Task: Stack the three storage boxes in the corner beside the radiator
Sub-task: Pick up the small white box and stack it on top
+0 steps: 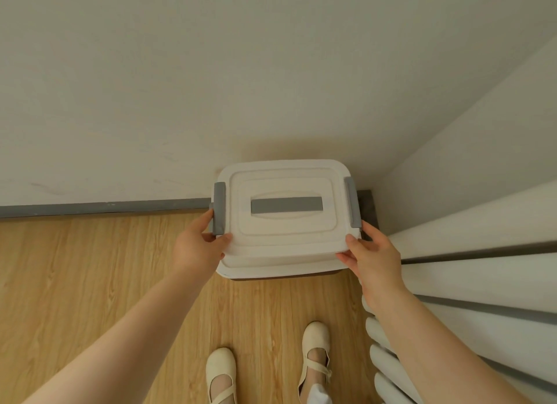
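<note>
A white storage box (286,243) with a grey lid handle and grey side clips is in the corner, seen from above. Under its front edge another white lid rim (271,272) shows, and below that a dark brown edge (286,277) of a lower box. My left hand (199,247) grips the top box's near left corner by the grey clip. At the near right corner my right hand (372,253) grips the box. The radiator (388,361) stands at the right, close to my right forearm.
White walls meet behind the boxes, with a grey skirting board (90,209) along the floor. The wood floor (90,283) spreads to the left. My two feet in cream shoes (221,373) stand just in front of the stack. A white sill (482,222) runs above the radiator.
</note>
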